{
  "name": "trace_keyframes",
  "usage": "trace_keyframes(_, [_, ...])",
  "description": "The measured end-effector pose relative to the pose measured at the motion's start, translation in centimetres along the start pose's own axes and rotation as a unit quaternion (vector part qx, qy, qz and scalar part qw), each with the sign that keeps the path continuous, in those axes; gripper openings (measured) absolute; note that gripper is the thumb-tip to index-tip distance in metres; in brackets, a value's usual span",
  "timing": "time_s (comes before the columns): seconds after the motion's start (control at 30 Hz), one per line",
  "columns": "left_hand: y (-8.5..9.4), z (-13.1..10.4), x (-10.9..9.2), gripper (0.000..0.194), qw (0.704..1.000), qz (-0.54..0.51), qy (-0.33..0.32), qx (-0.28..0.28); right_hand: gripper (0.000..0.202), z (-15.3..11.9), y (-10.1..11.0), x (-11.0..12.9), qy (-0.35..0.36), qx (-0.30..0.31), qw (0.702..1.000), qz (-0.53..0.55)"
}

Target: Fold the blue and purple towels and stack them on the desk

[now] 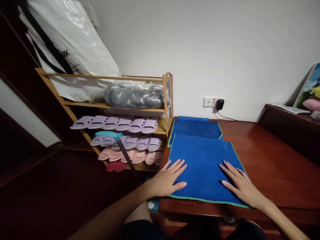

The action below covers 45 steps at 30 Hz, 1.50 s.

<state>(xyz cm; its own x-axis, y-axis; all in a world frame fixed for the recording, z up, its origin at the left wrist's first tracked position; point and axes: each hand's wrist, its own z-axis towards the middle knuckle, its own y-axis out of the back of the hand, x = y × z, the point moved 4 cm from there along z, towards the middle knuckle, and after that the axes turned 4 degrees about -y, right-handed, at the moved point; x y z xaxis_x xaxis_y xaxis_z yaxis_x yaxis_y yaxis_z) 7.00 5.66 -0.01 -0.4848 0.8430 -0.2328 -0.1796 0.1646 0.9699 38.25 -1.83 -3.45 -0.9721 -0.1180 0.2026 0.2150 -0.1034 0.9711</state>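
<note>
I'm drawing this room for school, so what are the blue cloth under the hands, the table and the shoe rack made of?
The blue cloth looks like matte fabric, maybe microfibre: no shine, green edging. The table looks like polished reddish wood, maybe veneer: it has a soft sheen. The shoe rack seems smooth wood or bamboo: tan-yellow bars.

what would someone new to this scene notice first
Probably the bright blue cloth with green edging, lying on the reddish-brown table, with the left hand and right hand resting flat near its two sides. Next, perhaps, the wooden rack left of the table, with its rows of lilac slippers and, at its upper left, a big white bag leaning above the top rail.
</note>
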Motion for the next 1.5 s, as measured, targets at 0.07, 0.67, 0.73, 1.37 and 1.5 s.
trace_keyframes(0.07, [0.8,2.0,1.5,0.062,1.000,0.009,0.015,-0.022,0.062,2.2,0.8,-0.4,-0.005,-0.020,1.000,0.004])
trace_keyframes(0.67, [-0.9,10.7,9.8,0.062,0.988,0.043,0.115,-0.091,0.068,12.9,-2.1,-4.7,-0.043,-0.033,0.998,-0.026])
trace_keyframes(0.73, [-1.0,10.3,9.4,0.062,0.988,0.044,0.112,-0.092,0.067,12.3,-2.0,-4.4,-0.043,-0.032,0.998,-0.026])
trace_keyframes(1.37, [2.0,11.1,12.4,0.031,0.967,-0.060,0.170,-0.181,0.039,10.6,-0.4,-13.0,-0.264,-0.119,0.955,0.060])
trace_keyframes(1.5, [2.4,12.0,15.1,0.020,0.953,-0.141,0.193,-0.185,0.027,11.4,0.0,-14.5,-0.246,-0.084,0.959,0.112])
